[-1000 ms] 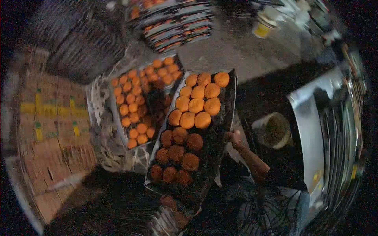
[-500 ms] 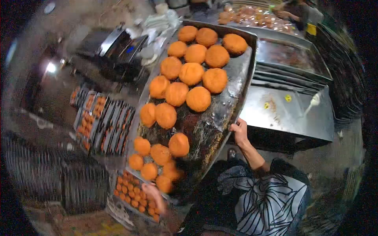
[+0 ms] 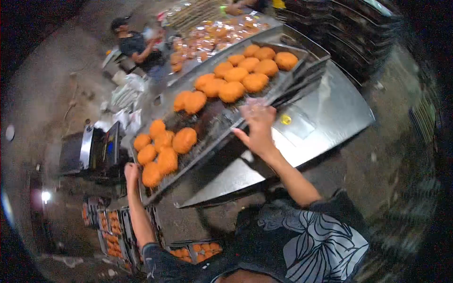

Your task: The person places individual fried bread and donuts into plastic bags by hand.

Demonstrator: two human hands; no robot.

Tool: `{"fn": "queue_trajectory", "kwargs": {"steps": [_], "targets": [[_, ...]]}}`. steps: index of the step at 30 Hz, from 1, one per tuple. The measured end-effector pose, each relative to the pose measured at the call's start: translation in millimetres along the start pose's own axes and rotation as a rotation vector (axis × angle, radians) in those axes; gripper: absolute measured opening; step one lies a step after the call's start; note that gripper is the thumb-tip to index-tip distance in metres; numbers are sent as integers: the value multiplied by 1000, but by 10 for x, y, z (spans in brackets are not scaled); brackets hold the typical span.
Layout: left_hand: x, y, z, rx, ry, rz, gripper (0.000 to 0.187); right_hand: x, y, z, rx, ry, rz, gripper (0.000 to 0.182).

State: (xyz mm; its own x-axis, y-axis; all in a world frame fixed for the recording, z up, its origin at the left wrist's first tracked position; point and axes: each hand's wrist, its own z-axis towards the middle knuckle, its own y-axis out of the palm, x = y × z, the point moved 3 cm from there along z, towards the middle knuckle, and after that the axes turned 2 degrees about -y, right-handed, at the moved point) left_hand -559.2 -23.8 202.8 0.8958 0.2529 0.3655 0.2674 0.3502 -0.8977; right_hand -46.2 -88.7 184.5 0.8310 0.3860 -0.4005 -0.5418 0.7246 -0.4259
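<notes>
A dark baking tray (image 3: 213, 121) of round orange-brown buns (image 3: 236, 74) slants across the middle of the view. The buns sit in two groups, with bare, scorched-looking metal between them. At the tray's lower left end, my left hand (image 3: 132, 173) is closed on the rim. My right hand (image 3: 260, 126) is open, its fingers spread at the long near rim and slightly smeared by motion. Under the tray's right part shows a shiny metal table (image 3: 325, 122) with a yellow piece (image 3: 285, 119) lying on it.
Bagged buns (image 3: 212, 35) lie in a heap beyond the tray. A person (image 3: 137, 45) stands at the back left, and another person's arm (image 3: 243, 4) shows at the top. Loaded trays (image 3: 113, 236) stand low at the left. Dark stacked trays (image 3: 344, 28) rise at the back right.
The tray has swung to a flatter slant, its far end now over the metal table. My left hand has gone from near the lower buns to the rim; my right has let go and spread.
</notes>
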Motion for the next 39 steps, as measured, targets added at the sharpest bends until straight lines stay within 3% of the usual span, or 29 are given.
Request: {"fn": "queue_trajectory", "kwargs": {"steps": [1,2,3,4,5,6,8,10,11,13,14,16,19,20,21,22,23,24,25,26,27,30,32,33,34,36,37,39], "targets": [[391,-156,-52,-60,-143,6,33,-115,173,-30,-39,-103,1,45],[380,-172,-10,-11,86,-107,44,-153,348,-114,-72,-174,-27,39],[554,-246,-173,51,164,-92,48,-273,428,-168,-29,-211,-58,34],[714,-295,-404,-51,287,-337,45,-390,504,-184,-12,-235,-55,29],[1790,312,169,-210,319,-329,44,516,1168,436,-95,-167,-43,25],[2110,747,308,-242,464,-252,47,872,1411,618,-113,-159,-39,24],[2275,921,-70,-170,615,-149,45,773,1577,510,-53,-159,-64,29],[2266,1381,-4,-72,739,-78,37,850,1618,535,-68,-158,-137,29],[2209,1412,-95,-88,739,-98,37,802,1599,495,-77,-170,-160,28],[2187,1440,-229,260,688,-3,29,785,1631,428,-76,-164,-150,28],[2172,1466,-219,243,687,-5,29,744,1587,413,-152,-119,-115,29],[2229,1412,-268,338,689,-35,24,661,1449,362,-126,-159,-116,30],[2235,1383,-233,295,677,-85,25,800,1148,34,-89,-108,17,42],[2243,1359,-256,300,685,-96,24,1093,1053,-174,-153,140,138,43],[2305,1304,-323,345,680,-222,22,1384,889,-288,-165,175,-88,42],[2408,1312,-477,471,587,-311,23,1798,820,-476,-202,345,-262,43],[2550,1385,-698,591,496,-395,24,2281,826,-650,-434,479,-528,49],[2679,1746,-919,436,472,-656,31,2411,718,-671,-538,718,-538,55],[2931,2008,-1241,60,555,-835,37,2551,720,-697,-634,733,-570,57],[3096,2384,-1624,-63,633,-634,46,2688,687,-748,-736,742,-605,59],[3134,2936,-1960,-408,669,-349,51,2753,678,-777,-760,728,-599,60],[3277,3458,-2451,-721,367,-242,65,2816,656,-765,-783,693,-542,62],[3107,3959,-2736,-243,723,-292,66,2899,629,-808,-838,808,-415,65],[3167,3833,-2772,-136,909,-301,70,2925,623,-836,-851,855,-385,65],[3185,3900,-2816,-604,558,-225,70,2938,619,-851,-863,900,-353,65],[3541,3515,-2777,-678,351,-121,63,2941,597,-871,-907,927,-288,66],[3435,3641,-2901,-673,323,-112,63,2961,598,-870,-922,951,-293,65],[3171,3978,-3117,-444,526,-139,57,2964,597,-814,-929,961,-302,61]]}}
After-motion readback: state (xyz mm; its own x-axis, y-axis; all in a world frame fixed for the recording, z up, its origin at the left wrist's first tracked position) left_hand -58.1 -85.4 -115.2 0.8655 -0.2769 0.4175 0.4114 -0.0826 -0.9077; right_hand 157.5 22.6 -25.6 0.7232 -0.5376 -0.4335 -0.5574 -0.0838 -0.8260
